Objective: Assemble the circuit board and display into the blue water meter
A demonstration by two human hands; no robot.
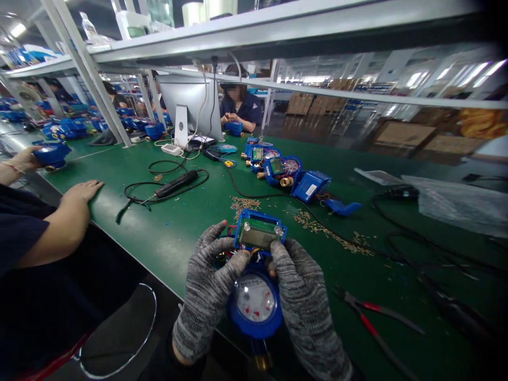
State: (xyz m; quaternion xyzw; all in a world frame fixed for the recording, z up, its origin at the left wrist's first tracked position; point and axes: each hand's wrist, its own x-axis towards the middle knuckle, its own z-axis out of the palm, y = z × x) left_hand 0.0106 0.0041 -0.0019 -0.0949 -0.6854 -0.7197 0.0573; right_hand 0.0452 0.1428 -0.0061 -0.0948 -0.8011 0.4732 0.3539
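- Holding the blue rectangular plastic display housing with green circuit board and grey screen (260, 233) near, at bench edge, just beyond the round blue meter body with white dial (256, 304).
- Grip: left hand (210, 280), in a grey knit glove, pinches the lower left edge; right hand (304, 296), gloved alike, presses its thumb on the lower right corner.
- Judgement: seating likely goes best with even pressure from both thumbs, housing square, thin coloured wires (226, 257) free of the edge.
- Surface: green bench top (138, 248); small brass-coloured pieces (317, 225) strewn beyond the hands; red-handled pliers (371, 312) right; black-handled tool (177, 185) far left.
- Room: silver-backed monitor (190, 106) far, seated co-worker (248, 111) beside it; another co-worker's hand (81, 191) left; brown cardboard boxes (402, 138) far right.
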